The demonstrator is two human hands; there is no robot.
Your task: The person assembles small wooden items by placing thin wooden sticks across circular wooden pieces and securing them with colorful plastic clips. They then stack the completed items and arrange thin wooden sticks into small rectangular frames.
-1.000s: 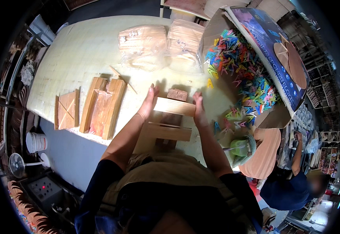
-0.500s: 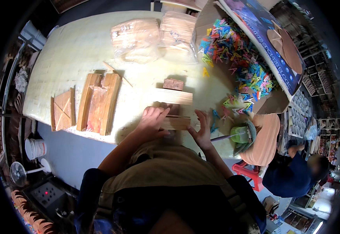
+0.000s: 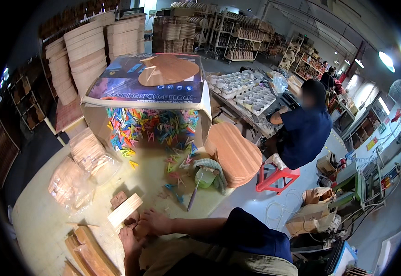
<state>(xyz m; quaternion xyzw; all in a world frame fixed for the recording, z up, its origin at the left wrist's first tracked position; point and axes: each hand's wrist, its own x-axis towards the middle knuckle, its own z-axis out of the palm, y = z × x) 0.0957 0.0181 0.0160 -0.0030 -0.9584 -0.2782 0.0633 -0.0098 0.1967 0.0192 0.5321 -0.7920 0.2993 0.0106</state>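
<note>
My left hand (image 3: 130, 240) and my right hand (image 3: 154, 222) are close together at the table's near side, fingers curled. Something lies between them, but the fingers hide most of it and I cannot make out what. Just beyond them a pale wooden block (image 3: 125, 209) lies slantwise, touching or nearly touching a brown piece under it. Behind that sits a small reddish-brown block (image 3: 118, 199). Left of my hands lies a wooden mould-like piece with raised sides (image 3: 90, 250), partly cut off by the view's edge. A thin wooden stick (image 3: 83, 224) rests beyond it.
A cardboard box (image 3: 203, 120) spills colourful plastic clips (image 3: 152, 126). Clear bags of wooden strips (image 3: 71, 184) lie left. A green cup (image 3: 205, 178) with a handled tool and cloth stands by stacked guitar-shaped boards (image 3: 234, 154). A co-worker (image 3: 297, 129) sits on a red stool (image 3: 276, 178).
The view has swung right and up, showing more of the workshop. My right hand, earlier open beside the pale blocks, is now curled in close to my left.
</note>
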